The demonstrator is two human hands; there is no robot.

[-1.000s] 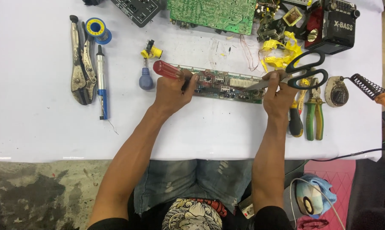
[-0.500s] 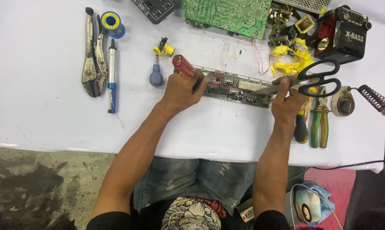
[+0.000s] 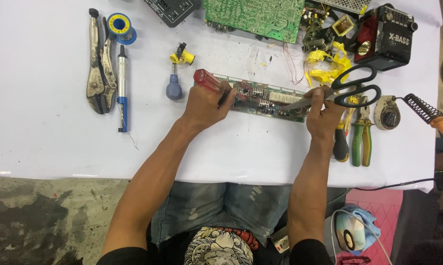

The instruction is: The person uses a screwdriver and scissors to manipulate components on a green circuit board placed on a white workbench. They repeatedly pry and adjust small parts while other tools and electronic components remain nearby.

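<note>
A long narrow green circuit board (image 3: pixel 265 100) lies on the white table (image 3: pixel 45 142). My left hand (image 3: pixel 204 105) grips a red-handled screwdriver (image 3: pixel 207 81), its tip hidden by my fingers at the board's left end. My right hand (image 3: pixel 324 115) holds the board's right end, thumb on top. Black-handled scissors (image 3: pixel 351 88) lie by that hand, blades pointing over the board; whether the fingers touch them is unclear.
Locking pliers (image 3: pixel 98 73), a blue desoldering pump (image 3: pixel 122 88), a solder spool (image 3: pixel 119 24) and a small blue screwdriver (image 3: pixel 174 88) lie left. A large green board (image 3: pixel 253 14), a black radio (image 3: pixel 386 34), yellow tape (image 3: pixel 329 68), green pliers (image 3: pixel 361 135) and a soldering iron (image 3: pixel 427 115) sit right.
The view has shifted slightly. My left hand has turned the screwdriver's handle a little at the board's left end; my right hand stays on the right end.
</note>
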